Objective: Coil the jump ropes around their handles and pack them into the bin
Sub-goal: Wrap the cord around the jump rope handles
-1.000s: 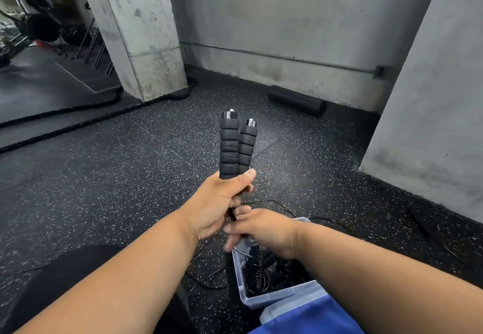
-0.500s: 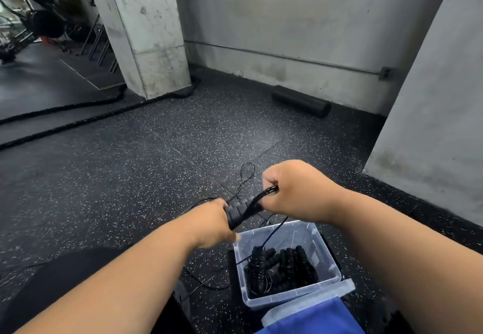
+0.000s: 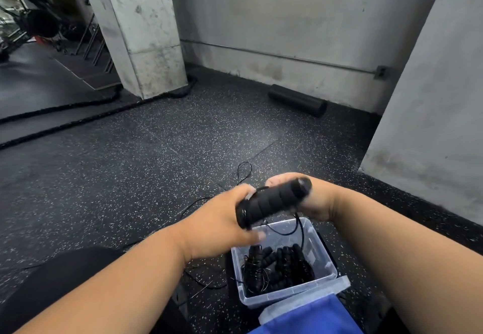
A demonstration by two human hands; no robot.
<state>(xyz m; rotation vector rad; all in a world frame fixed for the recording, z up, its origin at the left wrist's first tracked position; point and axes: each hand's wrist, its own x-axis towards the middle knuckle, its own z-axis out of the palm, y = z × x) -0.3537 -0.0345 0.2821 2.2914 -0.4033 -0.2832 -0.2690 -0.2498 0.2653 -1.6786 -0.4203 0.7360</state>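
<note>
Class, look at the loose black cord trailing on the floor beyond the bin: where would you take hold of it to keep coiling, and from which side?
Probably pinch the loose cord where it hangs just under the foam handles, coming from the right with the right hand. That stretch is lifted off the floor and nearest; the far loop lies flat. The left hand grips the handles.

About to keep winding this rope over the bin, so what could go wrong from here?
1. Loose cord hangs from the handles into the clear bin; it may snag on the packed ropes.
2. A slack loop lies on the floor and could kink while winding.
3. Left hand and right hand grip only the handles' ends, which may slip.
</note>
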